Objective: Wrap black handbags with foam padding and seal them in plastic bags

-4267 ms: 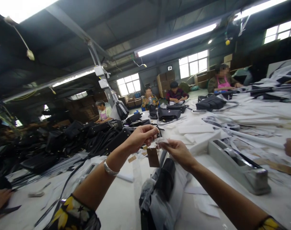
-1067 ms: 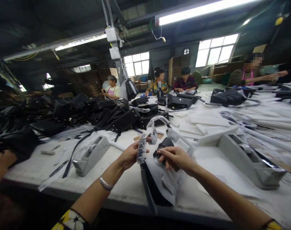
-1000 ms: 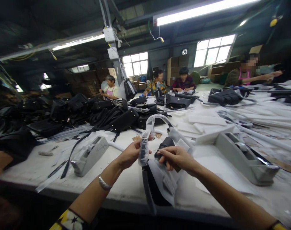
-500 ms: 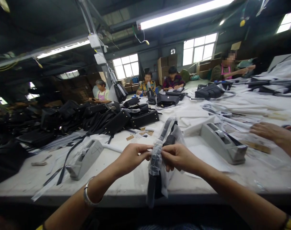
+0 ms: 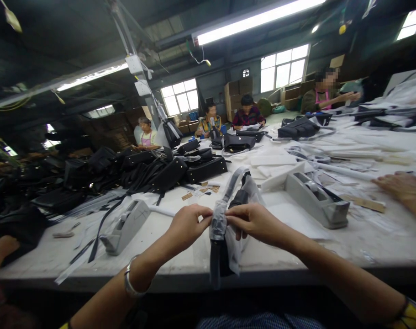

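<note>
A black bag strap [image 5: 217, 256] stands near the table's front edge, bound around its middle with crinkled clear plastic wrap [image 5: 218, 221]. My left hand [image 5: 190, 227] pinches the wrap from the left, thumb and forefinger together. From the right, my right hand [image 5: 254, 220] pinches the opposite side of the same wrap, its lower fingers curled beneath. Behind the strap is a dark bag part [image 5: 240, 197] partly covered by thin white sheeting [image 5: 254, 189]. The strap's upper end arches away from me in a pale sleeve.
Grey tape dispensers stand at left [image 5: 125, 228] and right [image 5: 317, 201]. Black bags [image 5: 173, 176] are heaped at left. A co-worker's hand [image 5: 401, 189] rests at right; another person's hand [image 5: 4, 249] is at the left edge. Several people sit across the table [image 5: 180, 269].
My hands have shifted slightly left, still pinching the wrap. Another person's hand has come into view at the left edge. The co-worker's hand at right appears farther right.
</note>
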The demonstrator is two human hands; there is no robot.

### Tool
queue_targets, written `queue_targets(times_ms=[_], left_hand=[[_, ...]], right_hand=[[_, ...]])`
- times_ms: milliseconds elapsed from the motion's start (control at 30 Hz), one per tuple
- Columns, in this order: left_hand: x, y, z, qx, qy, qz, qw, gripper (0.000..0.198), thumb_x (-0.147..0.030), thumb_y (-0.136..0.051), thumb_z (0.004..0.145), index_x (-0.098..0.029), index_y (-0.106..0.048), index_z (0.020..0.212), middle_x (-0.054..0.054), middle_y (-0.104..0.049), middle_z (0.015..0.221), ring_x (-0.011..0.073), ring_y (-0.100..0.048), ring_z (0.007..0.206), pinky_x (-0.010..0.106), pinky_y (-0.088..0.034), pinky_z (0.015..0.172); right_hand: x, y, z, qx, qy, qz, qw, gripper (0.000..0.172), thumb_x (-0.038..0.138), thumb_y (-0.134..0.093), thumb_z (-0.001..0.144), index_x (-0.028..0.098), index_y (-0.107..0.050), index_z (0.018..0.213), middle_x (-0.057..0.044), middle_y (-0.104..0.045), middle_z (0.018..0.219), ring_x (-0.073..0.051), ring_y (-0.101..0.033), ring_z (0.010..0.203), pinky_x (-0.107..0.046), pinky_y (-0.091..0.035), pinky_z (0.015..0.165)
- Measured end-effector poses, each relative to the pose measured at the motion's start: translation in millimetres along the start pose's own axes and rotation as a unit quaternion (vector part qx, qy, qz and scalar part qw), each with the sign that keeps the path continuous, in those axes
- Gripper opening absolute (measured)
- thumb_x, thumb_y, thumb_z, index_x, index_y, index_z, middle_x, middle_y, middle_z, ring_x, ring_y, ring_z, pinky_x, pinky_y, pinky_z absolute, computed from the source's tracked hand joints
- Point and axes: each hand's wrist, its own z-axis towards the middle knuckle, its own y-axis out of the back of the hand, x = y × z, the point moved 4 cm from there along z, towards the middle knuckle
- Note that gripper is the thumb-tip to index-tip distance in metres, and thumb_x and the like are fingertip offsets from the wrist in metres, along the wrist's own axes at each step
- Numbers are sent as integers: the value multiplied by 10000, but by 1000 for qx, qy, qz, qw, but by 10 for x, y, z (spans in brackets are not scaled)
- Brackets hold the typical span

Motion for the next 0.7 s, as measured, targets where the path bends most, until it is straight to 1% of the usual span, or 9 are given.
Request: queue_targets(times_ms=[67,133,233,300,400,467,533,633,700], left_hand=[[30,45,-108,9,22,-37,999,226,-369,-613,876,-207,-770,858,40,-725,832,202,-629,811,286,-441,738],[90,72,-228,21,67,-152,986,258,-407,-618,885,-192,-743,817,27,-699,785,178,-615,788,270,-449,739],[178,87,-383,-20,114,-348,930,246,-400,-674,858,-166,-739,819,33,-702,810,163,-626,838,262,-469,827],[196,59,-437,-55,113,-457,881,223,-367,-712,829,-154,-758,878,59,-721,864,184,-651,920,291,-476,916],[149,-50,-424,-77,100,-545,829,271,-316,-753,788,-164,-763,1013,75,-742,934,193,-692,881,343,-514,926],[84,-127,-369,-79,88,-529,840,317,-296,-765,783,-179,-753,1077,77,-743,1012,173,-702,793,343,-552,859],[21,-176,-307,-90,75,-477,871,327,-305,-773,786,-181,-751,1088,84,-739,1072,179,-705,792,326,-572,794],[-41,-194,-242,-122,65,-429,893,346,-316,-793,774,-178,-754,1089,82,-755,1049,233,-706,928,330,-579,820],[-76,-192,-221,-132,48,-422,896,340,-298,-791,781,-185,-752,1099,71,-758,1069,247,-690,1019,346,-554,918]], right_hand=[[-5,30,-122,-11,18,-29,999,332,357,-575,930,187,-681,1195,-31,-741,823,-151,-702,695,-242,-548,655],[-25,58,-256,-28,23,-50,998,372,294,-582,922,206,-613,1283,-30,-758,899,-162,-719,787,-258,-558,735],[-13,94,-431,-71,30,-101,992,223,262,-593,911,221,-674,1114,-13,-756,896,-163,-709,785,-255,-544,722],[36,123,-498,-135,36,-120,983,149,323,-623,908,217,-715,956,-18,-749,859,-180,-700,797,-270,-538,732],[88,103,-464,-202,47,-14,978,259,452,-679,874,204,-724,931,-61,-757,942,-224,-703,894,-319,-553,817],[92,27,-342,-194,65,106,973,322,505,-664,878,196,-682,965,-84,-751,991,-234,-704,917,-355,-560,850],[91,-47,-194,-179,88,191,961,327,519,-640,893,199,-618,955,-74,-737,954,-216,-700,873,-360,-567,829],[120,-91,-31,-175,109,213,955,306,483,-685,863,204,-581,931,-36,-700,869,-183,-679,804,-317,-565,766],[175,-89,14,-157,115,192,962,306,426,-709,850,209,-592,1032,-18,-684,854,-168,-672,774,-291,-559,730]])
